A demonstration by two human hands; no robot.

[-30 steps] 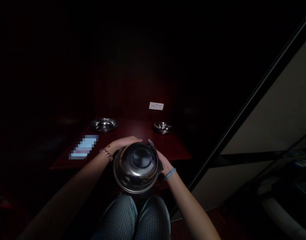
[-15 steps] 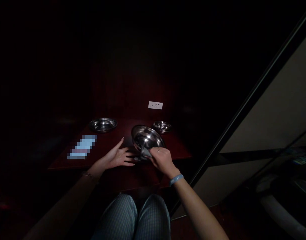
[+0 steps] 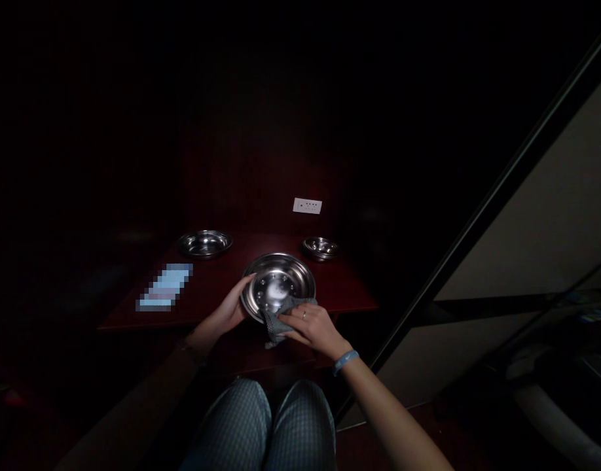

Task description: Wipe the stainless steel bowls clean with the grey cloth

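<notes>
A shiny metal bowl (image 3: 279, 285) is held up over the front edge of the dark red table, its hollow side facing me. My left hand (image 3: 233, 306) grips its left rim, thumb over the edge and the other fingers hidden behind. In my right hand (image 3: 311, 324) is a grey cloth (image 3: 275, 325), pressed against the bowl's lower inside. Part of the cloth hangs below the rim.
On the red table (image 3: 133, 317) stand a wide metal dish (image 3: 205, 243) at the back left and small stacked metal bowls (image 3: 321, 248) at the back right. A pixelated bright rectangle (image 3: 165, 286) lies at left. A socket plate (image 3: 307, 206) is on the wall behind.
My left hand was open beside the bowl and has taken hold of its left rim. The bowl has moved left and turned its inside towards me. The cloth now lies against that inside.
</notes>
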